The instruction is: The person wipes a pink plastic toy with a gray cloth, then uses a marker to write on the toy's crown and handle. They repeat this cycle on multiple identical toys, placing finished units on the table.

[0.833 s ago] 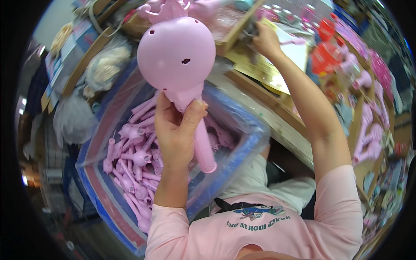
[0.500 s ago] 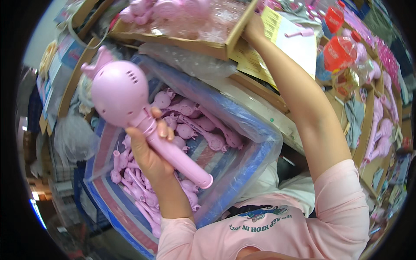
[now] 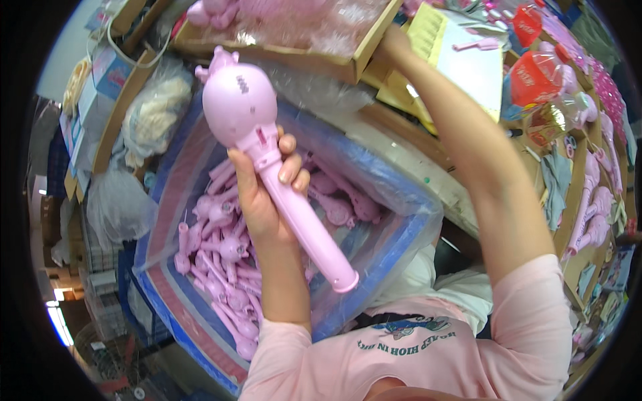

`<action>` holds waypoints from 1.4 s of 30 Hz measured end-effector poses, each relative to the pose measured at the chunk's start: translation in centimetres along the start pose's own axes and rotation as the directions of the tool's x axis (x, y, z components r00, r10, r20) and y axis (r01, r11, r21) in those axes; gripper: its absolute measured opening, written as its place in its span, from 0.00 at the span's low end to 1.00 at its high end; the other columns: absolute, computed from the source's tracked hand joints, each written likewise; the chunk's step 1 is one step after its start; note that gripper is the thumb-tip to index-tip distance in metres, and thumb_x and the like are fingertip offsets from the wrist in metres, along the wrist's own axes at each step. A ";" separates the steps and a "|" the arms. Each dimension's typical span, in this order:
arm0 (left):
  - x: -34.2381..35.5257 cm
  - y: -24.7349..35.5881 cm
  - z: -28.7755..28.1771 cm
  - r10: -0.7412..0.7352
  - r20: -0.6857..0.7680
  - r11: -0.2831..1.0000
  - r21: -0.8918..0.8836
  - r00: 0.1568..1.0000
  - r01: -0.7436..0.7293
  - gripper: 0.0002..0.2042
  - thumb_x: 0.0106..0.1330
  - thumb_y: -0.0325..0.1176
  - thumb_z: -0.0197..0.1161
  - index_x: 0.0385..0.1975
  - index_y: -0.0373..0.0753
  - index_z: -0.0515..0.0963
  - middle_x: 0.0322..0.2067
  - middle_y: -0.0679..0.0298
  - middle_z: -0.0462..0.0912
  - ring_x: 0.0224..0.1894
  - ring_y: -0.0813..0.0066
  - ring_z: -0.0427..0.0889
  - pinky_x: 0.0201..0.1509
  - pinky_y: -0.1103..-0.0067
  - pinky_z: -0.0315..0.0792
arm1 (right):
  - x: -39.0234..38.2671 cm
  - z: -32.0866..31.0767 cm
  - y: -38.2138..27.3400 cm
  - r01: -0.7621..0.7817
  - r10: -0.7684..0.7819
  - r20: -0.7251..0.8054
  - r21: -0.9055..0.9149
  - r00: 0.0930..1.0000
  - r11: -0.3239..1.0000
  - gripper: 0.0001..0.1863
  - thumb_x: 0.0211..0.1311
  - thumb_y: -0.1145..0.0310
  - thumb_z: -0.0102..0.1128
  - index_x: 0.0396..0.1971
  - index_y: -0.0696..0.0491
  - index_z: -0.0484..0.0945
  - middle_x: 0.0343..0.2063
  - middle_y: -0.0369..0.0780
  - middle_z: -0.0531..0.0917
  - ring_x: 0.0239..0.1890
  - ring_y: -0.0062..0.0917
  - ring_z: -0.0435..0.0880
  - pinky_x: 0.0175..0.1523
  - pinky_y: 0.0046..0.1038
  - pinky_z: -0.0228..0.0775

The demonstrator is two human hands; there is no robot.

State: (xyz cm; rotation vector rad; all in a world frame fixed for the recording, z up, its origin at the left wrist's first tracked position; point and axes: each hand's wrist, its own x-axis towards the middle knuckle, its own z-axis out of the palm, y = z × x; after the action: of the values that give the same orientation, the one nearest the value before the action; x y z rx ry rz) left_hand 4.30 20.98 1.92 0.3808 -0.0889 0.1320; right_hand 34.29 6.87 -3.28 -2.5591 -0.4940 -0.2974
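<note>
My left hand [image 3: 267, 194] is closed round a pink plastic toy wand [image 3: 304, 237], just below its round, crown-topped head, which points away from me and shows small holes and slots. Beneath it sits a blue-and-red striped bin [image 3: 160, 287] lined with clear plastic, holding several similar pink wand pieces [image 3: 231, 247]. At the upper right, my right hand [image 3: 394, 43] reaches to the edge of a cardboard tray [image 3: 351, 70]; its fingers are hidden there, beside yellow and white sheets [image 3: 468, 73] on which a small pink piece lies.
Red-labelled plastic bottles [image 3: 535, 79], grey cloth [image 3: 555, 187] and a cardboard box of pink parts [image 3: 592, 214] crowd the right. Clear bags [image 3: 120, 207] and cardboard pieces line the left. A pale board edge [image 3: 408, 174] runs behind the bin.
The wand has turned to show another face, dipping left and then rising back rightward. My right hand has moved up behind the cardboard tray's edge, hiding its fingers.
</note>
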 end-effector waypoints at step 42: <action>-0.5 -10.6 10.7 0.208 0.127 0.826 0.507 0.970 -0.244 0.23 0.72 0.46 0.47 0.53 0.29 0.63 0.41 0.53 0.76 0.41 0.70 0.79 0.46 0.76 0.76 | -36.5 -19.2 -2.1 -0.489 -0.230 0.482 0.872 0.845 0.030 0.22 0.54 0.61 0.67 0.44 0.56 0.72 0.27 0.32 0.74 0.26 0.13 0.72 0.29 0.18 0.66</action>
State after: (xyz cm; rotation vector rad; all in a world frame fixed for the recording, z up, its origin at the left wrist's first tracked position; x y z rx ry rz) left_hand 4.65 7.14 7.88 0.9218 -0.1656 0.3846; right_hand -1.91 -11.91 2.92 -1.0782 -0.3726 0.6965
